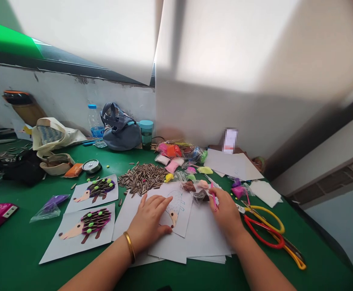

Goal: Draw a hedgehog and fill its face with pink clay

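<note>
My left hand lies with fingers spread on a white sheet bearing a hedgehog drawing. The drawing's face is filled in with peach clay and has a dark eye and nose; its body is a blue outline. A thin pink tool stands in the closed fingers of my right hand, over the paper's right side. Just beyond that hand are brown clay and peach clay in clear wrappers. A pile of striped sunflower seeds sits beyond my left hand.
Two finished hedgehog pictures lie at left, beside a purple clay packet. Red scissors and yellow scissors rest at right. Along the wall stand a water bottle, a blue bag and a teal-lidded cup.
</note>
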The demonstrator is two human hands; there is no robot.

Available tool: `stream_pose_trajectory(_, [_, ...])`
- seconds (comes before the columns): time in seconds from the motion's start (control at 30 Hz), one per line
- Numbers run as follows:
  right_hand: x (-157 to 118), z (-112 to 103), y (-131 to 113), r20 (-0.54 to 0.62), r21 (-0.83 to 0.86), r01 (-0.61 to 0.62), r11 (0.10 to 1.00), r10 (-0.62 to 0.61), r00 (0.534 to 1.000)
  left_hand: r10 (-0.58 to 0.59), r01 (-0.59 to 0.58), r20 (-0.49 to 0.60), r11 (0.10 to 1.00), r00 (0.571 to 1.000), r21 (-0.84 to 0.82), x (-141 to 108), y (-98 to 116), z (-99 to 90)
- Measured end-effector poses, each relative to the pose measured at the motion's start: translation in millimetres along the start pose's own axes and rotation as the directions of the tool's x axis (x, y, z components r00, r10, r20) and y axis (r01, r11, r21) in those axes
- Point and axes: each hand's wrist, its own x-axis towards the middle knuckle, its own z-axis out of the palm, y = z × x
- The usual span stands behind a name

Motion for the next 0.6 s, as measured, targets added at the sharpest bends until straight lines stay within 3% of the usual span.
stream_pose_trajectory(0.13, [3,-1,21,0.072,-0.189,-0.012,0.982,0.027,0.997,-0.016,0.016,0.011,1.0,1.0,-0.016,1,-3,-2.0])
stream_pose_trajectory(0.23, [2,-3,23,0.115,-0.234,-0.02,0.972,0.048,0.992,0.064,-0.062,0.071,0.997,0.995,-0.042,1,-5,-3.4])
stream_pose_trajectory(0.3, [3,-6,19,0.076,-0.223,-0.001,0.975,0.019,0.997,0.118,-0.113,0.087,0.992,0.989,-0.055,0,-5,-4.1])
stream_pose_trajectory(0.43, [3,-11,-4,-0.061,-0.027,0.219,0.975,-0.22,0.974,0.1,-0.098,0.052,0.995,0.994,-0.03,-2,5,-1.6])
stream_pose_trajectory(0.5, [-1,-7,-19,-0.028,0.118,0.372,0.921,-0.371,0.928,0.062,-0.062,0.024,0.998,0.998,0.009,-2,13,2.1])
stream_pose_trajectory(0.6, [-10,4,-38,0.124,0.23,0.459,0.858,-0.494,0.861,0.044,-0.044,0.005,0.998,0.999,0.045,-3,20,7.8])
